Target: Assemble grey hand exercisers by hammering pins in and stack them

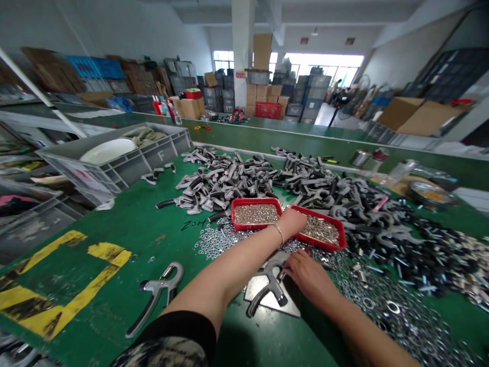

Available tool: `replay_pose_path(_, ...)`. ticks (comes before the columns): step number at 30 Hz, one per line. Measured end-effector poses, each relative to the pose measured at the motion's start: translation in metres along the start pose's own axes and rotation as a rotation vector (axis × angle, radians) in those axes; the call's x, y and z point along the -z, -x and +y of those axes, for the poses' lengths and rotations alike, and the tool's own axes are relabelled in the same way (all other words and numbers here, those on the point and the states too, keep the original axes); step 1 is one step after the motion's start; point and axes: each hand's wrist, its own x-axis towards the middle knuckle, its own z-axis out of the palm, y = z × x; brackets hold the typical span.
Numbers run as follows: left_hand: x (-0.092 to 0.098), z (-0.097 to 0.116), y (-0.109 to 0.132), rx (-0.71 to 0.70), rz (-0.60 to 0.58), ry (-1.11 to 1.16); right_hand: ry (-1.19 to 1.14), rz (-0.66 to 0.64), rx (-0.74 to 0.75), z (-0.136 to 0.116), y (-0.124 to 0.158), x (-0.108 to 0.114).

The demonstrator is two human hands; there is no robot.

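Note:
My left hand [293, 222] reaches into the right-hand red tray [341, 235], its fingers curled down among small metal pins [321, 229]. Whatever lies between those fingertips is hidden. Below it, my right hand [305, 270] pinches the upper side of a grey-and-black hand grip strengthener [269, 285], which rests on a flat metal plate [254, 291]. Another hand grip strengthener [160, 290], with a spring at its top, lies on the green table to the left. A second red tray [235, 224] of tiny metal parts touches the first.
Behind the trays are piled many grey grip handles [229, 178]. Loose nuts [214, 242], steel rings [382, 300] and black parts with bolts [416, 255] spread around. A grey crate [153, 155] stands at the left, and a metal bowl [430, 192] sits at the right.

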Motion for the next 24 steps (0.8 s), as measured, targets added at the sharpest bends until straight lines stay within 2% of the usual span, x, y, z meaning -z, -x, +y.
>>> replay_pose_path(2,-0.002,-0.001,0.001,0.047,-0.034,0.006,0.002,0.049,-0.088,0.009,0.019,0.006)
replay_pose_path(4,-0.001,0.000,0.001,0.070,-0.041,0.022,0.057,0.081,-0.242,0.017,0.049,0.008)
replay_pose_path(7,0.000,0.002,0.003,0.089,-0.017,0.064,0.081,-0.043,-0.435,0.025,0.096,0.000)
replay_pose_path(9,0.001,0.004,0.007,0.107,0.011,0.100,-0.023,-0.111,-0.539,0.025,0.117,-0.007)
replay_pose_path(10,0.002,0.004,0.009,0.118,0.030,0.122,-0.101,-0.105,-0.578,0.025,0.121,-0.009)
replay_pose_path(13,0.005,0.001,0.016,0.164,0.105,0.214,-0.382,-0.030,-0.637,0.019,0.117,0.000)
replay_pose_path(16,0.009,-0.007,0.022,0.219,0.177,0.346,-0.609,-0.033,-0.620,0.004,0.102,0.021)
replay_pose_path(20,0.012,-0.017,0.037,0.233,0.279,0.544,-0.673,-0.041,-0.561,-0.024,0.090,0.041)
replay_pose_path(24,0.002,-0.025,0.066,0.214,0.360,0.713,-0.663,-0.100,-0.485,-0.047,0.079,0.041)
